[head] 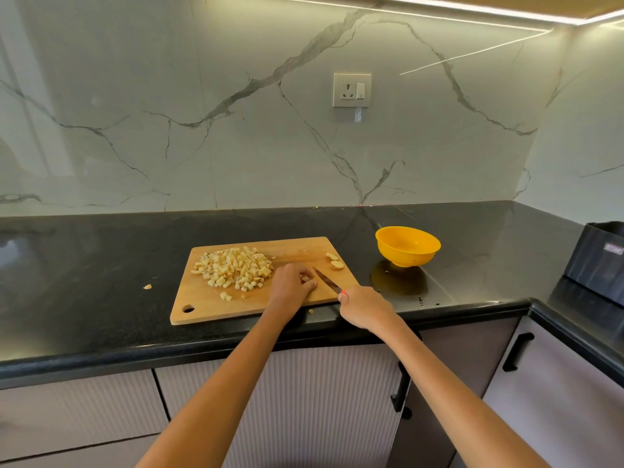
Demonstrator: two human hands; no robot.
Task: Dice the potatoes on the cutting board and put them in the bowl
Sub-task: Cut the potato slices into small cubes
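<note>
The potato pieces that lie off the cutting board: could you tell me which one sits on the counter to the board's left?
The lone potato piece left of the cutting board; the other stray piece lies at the board's front edge, below the left hand.

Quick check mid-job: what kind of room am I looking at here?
Most likely a home kitchen: a black stone counter over cabinet doors, a marble-look backsplash with a wall socket, and a cutting board with diced potato.
</note>
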